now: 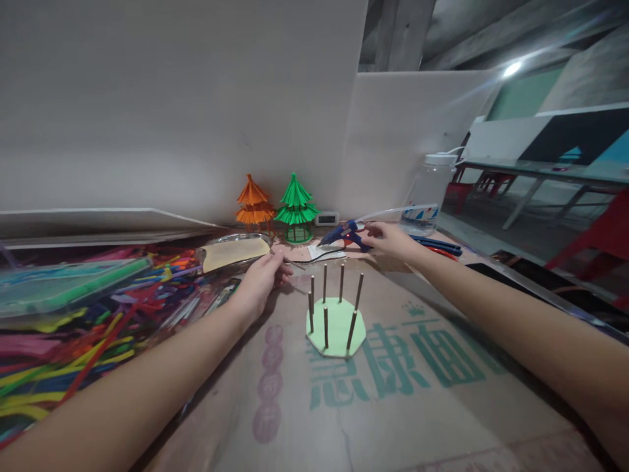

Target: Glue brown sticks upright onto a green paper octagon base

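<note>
– Hands first: where is the left hand (265, 278)?

– Just left of the middle of the frame, fingers closed on a thin brown stick (295, 265) that pokes out to the right.

– And the right hand (388, 238)?

– Right of the middle, at the handle end of a blue glue gun (346, 231). The fingers are curled there, but I cannot tell whether they are clamped on it or only touching.

– Which way does the gun point?

– Its nozzle faces left, above a small white paper (322, 252).

– What sits below the hands?

– A pale green board (337, 321) with cut corners, just below the centre of the frame. Seven upright sticks (325, 326) stand around its edge, a few leaning slightly. It lies flat on printed cardboard (393, 432).

– Anything behind?

– An orange paper tower (253, 198) and a green paper tower (296, 198), side by side above the centre. A clear bottle (426, 190) stands to the right of them, near the wall panel.

– And the left side?

– Heaped colourful strips (105, 351) fill the lower left, with a plastic box (73, 288) on top, somewhat blurred.
</note>
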`<state>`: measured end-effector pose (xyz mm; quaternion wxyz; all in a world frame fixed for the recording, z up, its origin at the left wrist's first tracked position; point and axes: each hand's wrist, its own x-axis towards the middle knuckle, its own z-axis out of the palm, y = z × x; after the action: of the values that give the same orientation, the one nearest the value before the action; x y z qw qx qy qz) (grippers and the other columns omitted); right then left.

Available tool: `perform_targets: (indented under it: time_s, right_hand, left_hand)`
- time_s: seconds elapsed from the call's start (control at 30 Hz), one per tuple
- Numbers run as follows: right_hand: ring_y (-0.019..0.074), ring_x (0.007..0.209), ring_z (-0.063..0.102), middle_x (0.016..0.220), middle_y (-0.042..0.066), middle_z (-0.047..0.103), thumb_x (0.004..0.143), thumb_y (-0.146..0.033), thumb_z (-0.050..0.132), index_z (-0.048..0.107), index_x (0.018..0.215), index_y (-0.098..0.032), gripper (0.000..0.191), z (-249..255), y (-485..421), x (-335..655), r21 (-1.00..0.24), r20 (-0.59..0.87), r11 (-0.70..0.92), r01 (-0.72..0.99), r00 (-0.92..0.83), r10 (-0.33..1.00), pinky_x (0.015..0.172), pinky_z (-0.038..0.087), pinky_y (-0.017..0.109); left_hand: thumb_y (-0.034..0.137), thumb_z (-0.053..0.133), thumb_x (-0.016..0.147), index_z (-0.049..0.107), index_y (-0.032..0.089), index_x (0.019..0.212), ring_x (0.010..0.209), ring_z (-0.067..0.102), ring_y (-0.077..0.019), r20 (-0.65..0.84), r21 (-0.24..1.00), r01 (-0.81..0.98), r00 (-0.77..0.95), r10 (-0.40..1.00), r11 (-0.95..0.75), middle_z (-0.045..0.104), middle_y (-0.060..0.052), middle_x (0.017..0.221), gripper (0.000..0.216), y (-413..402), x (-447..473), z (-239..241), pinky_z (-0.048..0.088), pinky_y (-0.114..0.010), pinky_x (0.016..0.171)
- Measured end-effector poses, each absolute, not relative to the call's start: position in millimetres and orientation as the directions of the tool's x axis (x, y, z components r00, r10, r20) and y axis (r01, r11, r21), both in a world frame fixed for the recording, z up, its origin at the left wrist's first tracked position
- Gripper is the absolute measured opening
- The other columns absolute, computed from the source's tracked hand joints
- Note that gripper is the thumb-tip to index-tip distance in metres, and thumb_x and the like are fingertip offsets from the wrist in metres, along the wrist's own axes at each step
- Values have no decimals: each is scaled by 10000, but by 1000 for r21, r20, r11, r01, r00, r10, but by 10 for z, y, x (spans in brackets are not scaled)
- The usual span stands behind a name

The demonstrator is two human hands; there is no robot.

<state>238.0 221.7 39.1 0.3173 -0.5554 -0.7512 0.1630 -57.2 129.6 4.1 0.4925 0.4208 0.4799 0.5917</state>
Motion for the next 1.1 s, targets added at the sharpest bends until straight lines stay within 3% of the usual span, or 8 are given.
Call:
perform_targets:
  time_s: [0.1,0.2,0.27,0.37,0.5,0.6,0.93,1.1]
  right_hand:
    - [271,947,682,1030,136,757,860,-338,697,719,1043,-149,265,493,2015,2505,-539,297,347,767,-212,931,884,502,370]
    - [266,939,672,991,120,743,916,-374,611,695,951,-171,223,664,1721,2554,-543,431,359,759,-115,895,882,501,382]
    - [228,834,673,872,78,724,925,-404,597,652,878,-199,217,815,1471,2493,-646,530,430,630,-34,847,806,529,356]
    - [174,743,662,813,33,704,914,-442,642,630,869,-230,217,1054,1029,2257,-733,586,596,327,-139,798,735,554,320]
    - [155,781,689,847,15,715,872,-388,727,653,886,-229,176,1276,507,1886,-762,530,621,183,-376,761,733,578,286]
    - [153,800,696,862,6,710,862,-370,746,647,888,-227,176,1319,304,1748,-771,498,625,122,-497,711,710,581,263]
    - [116,787,622,895,-9,628,875,-234,746,578,961,-224,189,1094,334,1842,-765,499,644,12,-621,604,678,539,235]
    - [149,802,656,886,10,653,898,-203,709,593,1081,-239,220,1127,264,1911,-820,461,572,5,-586,667,681,558,271]
  left_hand:
    - [446,746,842,593,147,718,514,525,-94,102,975,-176,-185,977,-135,618,-6,621,358,1291,-621,267,410,-196,515]
    - [422,718,880,595,168,733,558,519,-94,214,950,-179,-218,952,-255,599,17,634,319,1168,-690,615,421,-185,551]
    - [409,711,893,634,167,751,629,552,-108,376,911,-116,-154,914,-395,612,6,691,291,990,-700,832,469,-197,629]
    - [438,734,873,674,175,738,681,572,-123,487,872,77,-55,872,-483,614,1,724,301,641,-609,1054,452,-190,624]
    - [257,838,769,672,182,652,685,587,-153,397,896,174,99,912,-409,583,9,668,216,261,-372,1170,439,-208,605]
    - [185,835,749,689,191,636,722,598,-171,456,861,144,203,866,-487,623,-7,698,185,138,-249,1177,457,-234,658]
    - [333,766,853,581,197,683,715,571,-153,605,614,352,364,708,-706,630,11,728,286,127,-160,1045,427,-274,663]
    - [404,715,904,601,219,887,784,596,-156,634,633,332,296,714,-699,642,7,852,218,143,-160,1022,463,-291,716]
